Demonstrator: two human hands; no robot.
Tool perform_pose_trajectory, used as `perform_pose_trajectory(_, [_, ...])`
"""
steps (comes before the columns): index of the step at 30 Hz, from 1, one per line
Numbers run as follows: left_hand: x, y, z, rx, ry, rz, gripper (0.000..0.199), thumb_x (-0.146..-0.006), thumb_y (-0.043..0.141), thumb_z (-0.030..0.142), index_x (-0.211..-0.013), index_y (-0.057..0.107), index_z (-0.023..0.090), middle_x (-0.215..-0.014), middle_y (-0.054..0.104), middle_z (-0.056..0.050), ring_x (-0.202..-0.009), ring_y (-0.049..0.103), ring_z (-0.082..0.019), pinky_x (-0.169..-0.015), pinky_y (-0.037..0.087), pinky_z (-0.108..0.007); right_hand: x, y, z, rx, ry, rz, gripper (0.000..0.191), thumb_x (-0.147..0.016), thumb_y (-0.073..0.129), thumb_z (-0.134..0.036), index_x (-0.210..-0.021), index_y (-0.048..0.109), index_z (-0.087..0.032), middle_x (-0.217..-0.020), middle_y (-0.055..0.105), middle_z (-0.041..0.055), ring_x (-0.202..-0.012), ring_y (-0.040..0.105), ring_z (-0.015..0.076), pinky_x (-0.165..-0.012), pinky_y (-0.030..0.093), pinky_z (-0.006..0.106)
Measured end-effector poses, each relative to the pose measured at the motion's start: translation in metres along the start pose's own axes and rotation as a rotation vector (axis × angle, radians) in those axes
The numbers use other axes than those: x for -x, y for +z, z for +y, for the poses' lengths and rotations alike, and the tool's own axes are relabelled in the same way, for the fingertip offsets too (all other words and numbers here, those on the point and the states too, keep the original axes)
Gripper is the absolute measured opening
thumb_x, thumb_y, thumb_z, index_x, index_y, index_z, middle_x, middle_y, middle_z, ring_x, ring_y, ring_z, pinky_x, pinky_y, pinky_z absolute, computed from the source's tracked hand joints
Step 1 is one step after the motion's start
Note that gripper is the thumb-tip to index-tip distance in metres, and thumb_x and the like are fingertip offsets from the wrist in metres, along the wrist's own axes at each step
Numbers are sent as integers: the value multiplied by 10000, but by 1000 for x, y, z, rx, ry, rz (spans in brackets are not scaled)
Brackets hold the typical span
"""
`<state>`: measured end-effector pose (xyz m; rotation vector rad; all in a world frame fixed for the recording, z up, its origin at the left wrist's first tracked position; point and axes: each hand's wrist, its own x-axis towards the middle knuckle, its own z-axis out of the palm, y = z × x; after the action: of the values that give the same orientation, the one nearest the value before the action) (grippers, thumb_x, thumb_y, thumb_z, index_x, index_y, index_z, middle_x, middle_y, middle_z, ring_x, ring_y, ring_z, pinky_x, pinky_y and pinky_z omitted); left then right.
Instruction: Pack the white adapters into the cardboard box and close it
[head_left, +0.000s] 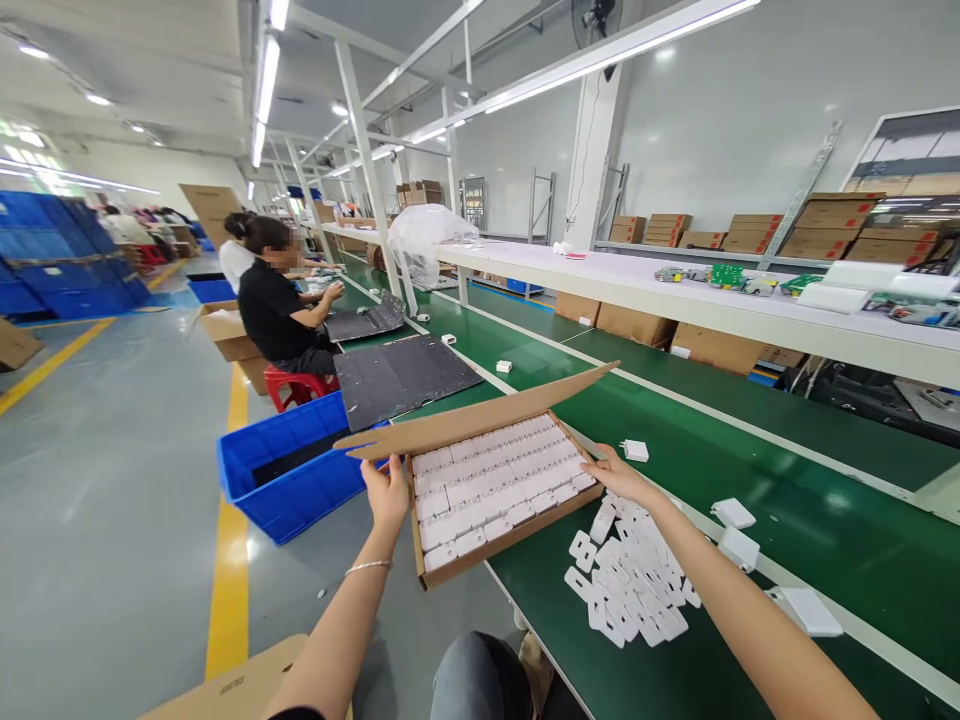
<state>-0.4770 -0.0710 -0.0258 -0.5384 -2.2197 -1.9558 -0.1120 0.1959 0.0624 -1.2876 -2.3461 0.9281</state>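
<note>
**Head view: both hands on a full carton of white adapters at the counter's edge**

Head camera looks down a long green counter (pixel 750 500) that runs away along a factory aisle, with a white shelf (pixel 675 290) above it carrying brown boxes. Farther up the line a seated co-worker (pixel 281 310) in a black top works beside dark mats (pixel 401 378), and a blue bin (pixel 289 470) stands on the floor just left of the counter.

A shallow cardboard carton (pixel 495 480) sits slanted across the counter's near edge, partly overhanging it, which is probably why both hands steady it. Its long lid flap (pixel 480 412) stands open toward the far side, leaving the contents exposed. Inside, white adapters (pixel 499 485) lie packed in tight rows, filling the carton.

The left hand (pixel 386 492) grips the carton's left end near the flap's corner, fingers curled around the cardboard. The right hand (pixel 619 475) lies flatter, fingertips pressed against the carton's right end; it holds nothing else.

Just right of the carton, under the right forearm, a loose heap of adapters (pixel 626 585) lies on the counter, near enough to reach. A few single white pieces (pixel 733 513) rest farther right, and one more (pixel 635 450) sits just beyond the right hand.
</note>
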Motion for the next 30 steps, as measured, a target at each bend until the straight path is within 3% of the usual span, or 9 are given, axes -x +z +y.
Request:
perform_pose_trajectory(2, [-3,-11,-3,-20,28,-42,472,-960,483,519,-1294,489,187,-1333,600,-186,-1198,663,-320,-1047,546,-470,-20,-16,-2,-56,-63,42,1037,-764,782,-551,-1613,343,-148,-1421,637,229,-1181,701,330,-956,562,412])
perform_pose_trajectory(5, [-7,-29,-6,-93,70,-86,431,-918,522,536,-1194,563,207,-1298,653,-167,-1220,652,-338,-1056,532,-478,-58,-38,-20,-144,-177,162,1130,-772,781,-517,-1666,154,-226,-1650,386,221,-1439,506,347,-1072,502,465])
perform_pose_trajectory(7, [-13,-39,-5,-167,83,-107,396,-897,542,526,-1132,606,215,-1274,686,-154,-1225,649,-340,-1058,524,-476,-82,-45,-37,-191,-248,199,1053,-789,775,-503,-1648,212,-275,-1665,379,183,-1485,447,337,-1075,500,469])
perform_pose_trajectory(11, [-27,-51,6,-344,49,-137,347,-884,561,517,-1031,671,222,-1107,762,-136,-1052,710,-345,-956,548,-468,-107,-42,-62,-213,-287,256,694,-824,734,-439,-1450,539,-213,-1442,637,149,-1299,608,296,-1012,524,417])
perform_pose_trajectory(15, [-36,-51,22,-522,5,-155,423,-904,526,612,-777,658,231,-818,746,-142,-923,715,-385,-807,537,-444,-111,-35,-81,-108,-176,354,384,-899,604,-476,-1076,701,-149,-1053,758,139,-989,685,297,-839,532,389])
perform_pose_trajectory(19, [-38,-46,37,-656,-23,-221,523,-932,480,642,-608,581,244,-714,701,-178,-865,707,-431,-713,498,-442,-109,-32,-107,35,-136,385,237,-907,562,-389,-828,665,-191,-848,715,92,-851,662,276,-748,472,344])
perform_pose_trajectory(21, [-38,-41,43,-698,-32,-274,534,-961,473,619,-597,581,242,-688,690,-165,-834,710,-403,-701,494,-428,-107,-31,-119,88,-147,368,179,-881,580,-344,-790,643,-203,-800,697,63,-800,648,250,-719,449,318])
perform_pose_trajectory(26, [-35,-29,53,-772,-59,-409,452,-1006,557,559,-788,660,177,-715,671,-12,-731,677,-189,-773,548,-360,-97,-26,-129,183,-196,329,89,-862,587,-275,-863,642,-205,-826,720,46,-771,630,222,-694,423,296])
perform_pose_trajectory(30, [-29,-30,55,-812,-73,-442,372,-996,619,518,-928,688,159,-877,708,-21,-832,696,-181,-812,576,-362,-88,-26,-120,227,-225,323,104,-866,568,-210,-951,626,-194,-862,730,69,-776,633,235,-685,414,298])
